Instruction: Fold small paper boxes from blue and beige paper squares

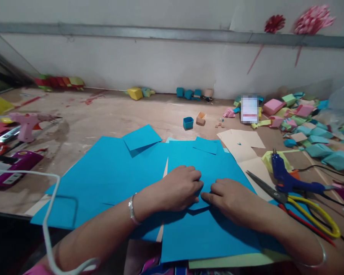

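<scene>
My left hand (pixel 182 188) has its fingers curled down onto a small piece of blue paper (pixel 200 205). Facing it, my right hand (pixel 232 200) presses the same piece with a thumb and a bent finger. The piece is partly covered by the fingers, and its lower edge lifts a little and casts a shadow. Beneath both hands lies a large blue sheet (pixel 206 240), with another blue sheet (pixel 103 172) to the left. Two smaller blue pieces, one at the left (pixel 141 138) and one at the right (pixel 205 145), rest near the back edges of the sheets.
Scissors (pixel 281 195) with yellow handles and a blue glue gun (pixel 292 181) lie at my right. A pink glue gun (pixel 28 124) stands left. Small open paper boxes (pixel 188 123) sit behind the sheets. Folded paper pieces (pixel 318 137) crowd the right. A white cable (pixel 47 217) crosses lower left.
</scene>
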`<state>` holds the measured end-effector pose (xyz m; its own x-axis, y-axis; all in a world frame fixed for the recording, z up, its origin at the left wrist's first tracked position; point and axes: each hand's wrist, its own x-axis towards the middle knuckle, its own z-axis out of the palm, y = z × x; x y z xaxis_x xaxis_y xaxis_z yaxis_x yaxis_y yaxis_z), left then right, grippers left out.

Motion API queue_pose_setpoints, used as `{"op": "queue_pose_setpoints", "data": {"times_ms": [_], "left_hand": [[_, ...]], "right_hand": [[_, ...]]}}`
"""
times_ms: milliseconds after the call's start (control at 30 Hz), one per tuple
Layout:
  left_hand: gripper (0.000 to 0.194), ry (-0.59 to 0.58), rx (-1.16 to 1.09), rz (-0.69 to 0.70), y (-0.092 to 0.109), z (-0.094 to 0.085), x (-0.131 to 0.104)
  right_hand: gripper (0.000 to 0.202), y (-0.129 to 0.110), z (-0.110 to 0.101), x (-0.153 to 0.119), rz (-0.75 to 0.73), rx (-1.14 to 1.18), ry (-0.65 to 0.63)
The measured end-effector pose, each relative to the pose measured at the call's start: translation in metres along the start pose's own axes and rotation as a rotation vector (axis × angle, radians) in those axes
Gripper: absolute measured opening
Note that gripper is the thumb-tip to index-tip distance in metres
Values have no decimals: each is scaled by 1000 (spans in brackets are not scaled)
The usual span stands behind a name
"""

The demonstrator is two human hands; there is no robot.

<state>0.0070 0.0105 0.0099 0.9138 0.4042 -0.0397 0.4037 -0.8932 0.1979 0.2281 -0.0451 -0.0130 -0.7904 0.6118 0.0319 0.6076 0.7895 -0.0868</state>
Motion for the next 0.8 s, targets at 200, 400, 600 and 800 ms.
{"op": "queue_pose_setpoints", "data": {"times_ms": [200,400,600,800], "left_hand": [[31,-17,-3,6,6,-8,-7],[41,-70,-69,62,14,-11,-8],[28,-45,0,43,17,-4,-7],[14,-51,19,6,17,-2,-6]], "right_hand": [[14,-1,1,-1,-76,-39,99],[10,-4,4,-2,-49,-67,123],[8,-9,-3,2,-36,-133,112],[18,-12,-2,7,-37,-210,285]]}}
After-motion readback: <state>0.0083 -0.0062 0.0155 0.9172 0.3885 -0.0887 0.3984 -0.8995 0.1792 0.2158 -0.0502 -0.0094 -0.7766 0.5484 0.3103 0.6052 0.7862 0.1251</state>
